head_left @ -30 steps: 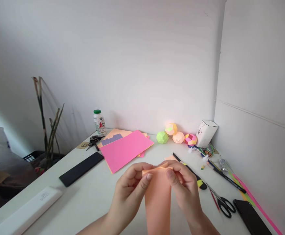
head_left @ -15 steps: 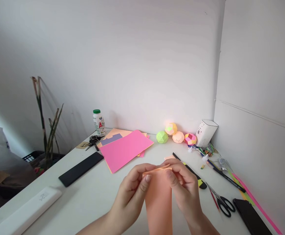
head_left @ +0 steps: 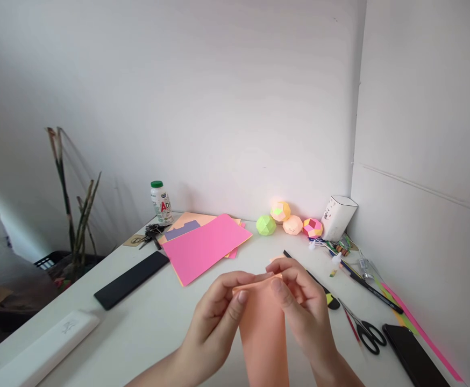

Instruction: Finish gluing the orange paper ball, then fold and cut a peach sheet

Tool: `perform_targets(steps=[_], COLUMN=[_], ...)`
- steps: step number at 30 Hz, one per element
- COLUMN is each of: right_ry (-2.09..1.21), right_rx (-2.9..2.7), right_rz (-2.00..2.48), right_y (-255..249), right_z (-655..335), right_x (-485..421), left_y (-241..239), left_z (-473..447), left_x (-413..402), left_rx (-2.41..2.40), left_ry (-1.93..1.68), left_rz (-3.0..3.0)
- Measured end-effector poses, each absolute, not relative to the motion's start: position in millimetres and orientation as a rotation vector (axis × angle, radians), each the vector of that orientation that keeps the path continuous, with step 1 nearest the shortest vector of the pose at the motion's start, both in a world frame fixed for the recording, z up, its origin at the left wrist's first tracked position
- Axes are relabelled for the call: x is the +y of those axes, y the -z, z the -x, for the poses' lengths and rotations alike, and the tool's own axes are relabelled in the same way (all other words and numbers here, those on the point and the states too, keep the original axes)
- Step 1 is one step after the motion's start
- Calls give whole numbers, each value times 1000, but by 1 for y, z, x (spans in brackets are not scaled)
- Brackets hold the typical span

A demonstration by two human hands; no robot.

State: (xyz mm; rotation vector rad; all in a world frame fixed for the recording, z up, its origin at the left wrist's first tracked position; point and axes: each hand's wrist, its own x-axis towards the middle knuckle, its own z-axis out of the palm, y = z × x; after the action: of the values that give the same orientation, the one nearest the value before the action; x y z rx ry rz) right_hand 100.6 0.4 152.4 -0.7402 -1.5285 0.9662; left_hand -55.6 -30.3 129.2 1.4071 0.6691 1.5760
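Observation:
A strip of orange paper [head_left: 262, 338] hangs down from between my hands over the white table. My left hand [head_left: 219, 317] pinches its upper left corner, thumb on the near face and fingers behind. The upper right corner is gripped the same way by my right hand [head_left: 303, 306]. Along the top, the paper's edge bends over slightly between the fingertips. Its lower end runs out of view at the bottom. Behind my right hand lies a black and yellow cutter knife [head_left: 330, 301], partly covered.
Pink paper sheets [head_left: 206, 247] lie beyond my hands, near a white bottle [head_left: 162, 204]. Paper polyhedra [head_left: 266, 225] stand by the wall. Scissors [head_left: 367, 334] and a black phone [head_left: 414, 355] are at right; a black bar [head_left: 132, 279] and a white box [head_left: 53, 346] at left.
The orange paper's top edge, earlier showing a folded layer, now looks more open and slanted. My right fingers have risen slightly; both hands keep their grip. The view has shifted a little.

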Motion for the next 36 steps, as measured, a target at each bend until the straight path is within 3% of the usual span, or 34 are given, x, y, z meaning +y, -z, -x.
perform_targets(steps=[16,36], right_ry=[-955,-1169], right_rx=[-1488,-1399], right_rz=[572,551], right_y=[-154,-151], right_z=[-100,-102], right_x=[0,4], left_y=[-132,-133], left_z=[55,55], left_x=[-31,-31], left_rx=[639,589], left_ry=[-1528,-1513], left_rz=[-1291,-1270])
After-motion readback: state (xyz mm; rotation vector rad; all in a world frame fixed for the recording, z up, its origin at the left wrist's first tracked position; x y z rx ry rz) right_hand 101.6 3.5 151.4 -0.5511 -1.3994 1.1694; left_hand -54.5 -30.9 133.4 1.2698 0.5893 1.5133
